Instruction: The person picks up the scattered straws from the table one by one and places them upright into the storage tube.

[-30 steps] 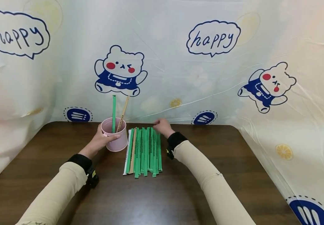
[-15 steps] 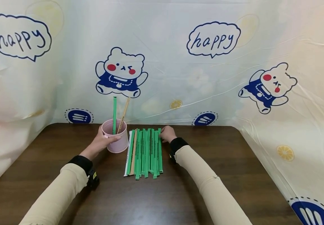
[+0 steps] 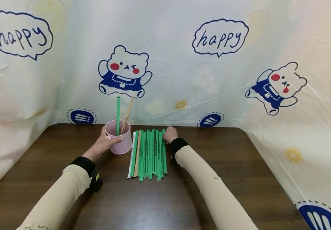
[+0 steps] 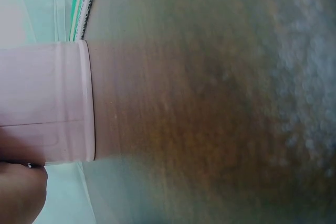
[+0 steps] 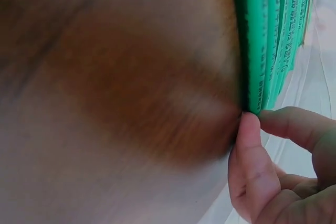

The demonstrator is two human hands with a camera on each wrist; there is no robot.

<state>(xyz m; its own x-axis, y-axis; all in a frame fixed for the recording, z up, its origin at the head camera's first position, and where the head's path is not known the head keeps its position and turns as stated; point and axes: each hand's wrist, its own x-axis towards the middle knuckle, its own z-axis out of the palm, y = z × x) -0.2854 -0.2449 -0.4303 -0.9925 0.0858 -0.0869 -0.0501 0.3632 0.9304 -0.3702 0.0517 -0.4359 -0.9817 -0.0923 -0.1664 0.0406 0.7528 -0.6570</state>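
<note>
On the left, my left hand [image 3: 103, 142] holds a pink cup [image 3: 120, 147] from the side, its thumb across the front. One green stick [image 3: 118, 115] and one tan printed stick [image 3: 127, 115] stand leaning inside the cup. To its right lies a row of slim paper-wrapped sticks [image 3: 151, 153], mostly green with printed lettering, with a tan and a white one at the left. At the row's far right corner is my right hand [image 3: 170, 134]. In the right wrist view, thumb and finger pinch the end of the outermost green paper-wrapped stick [image 5: 255, 51].
Everything sits on a dark brown wooden table [image 3: 142, 204]. Behind it and at both sides hangs a pale curtain [image 3: 165, 64] printed with bears. The cup stands close to the left end of the row.
My right hand has shifted right and down from above the row to the far end of its rightmost green paper-wrapped stick. The left hand and cup have stayed in place.
</note>
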